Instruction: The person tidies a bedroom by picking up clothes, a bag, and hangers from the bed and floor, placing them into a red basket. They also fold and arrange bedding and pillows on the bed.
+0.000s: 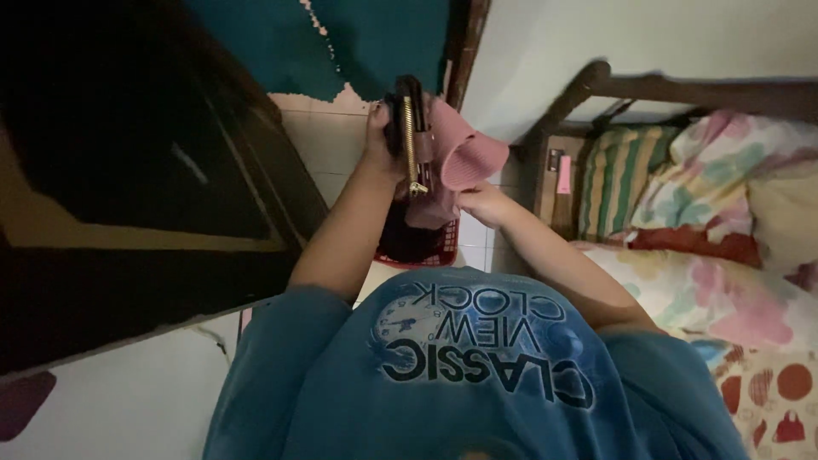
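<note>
My left hand (380, 136) is raised in front of me and grips a dark pouch with a gold zipper (409, 128), held upright. A pink knitted cloth (464, 153) hangs against the pouch on its right side. My right hand (481, 203) holds the lower edge of that pink cloth. Below both hands stands a red plastic basket (434, 253) with dark things in it, partly hidden by my arms.
A dark wooden door or cabinet (145, 196) fills the left. On the right is a wooden bed frame (596, 85) with a striped pillow (618, 175) and floral bedding (724, 273). Pale floor tiles (328, 140) lie under the basket. My blue shirt (460, 383) fills the bottom.
</note>
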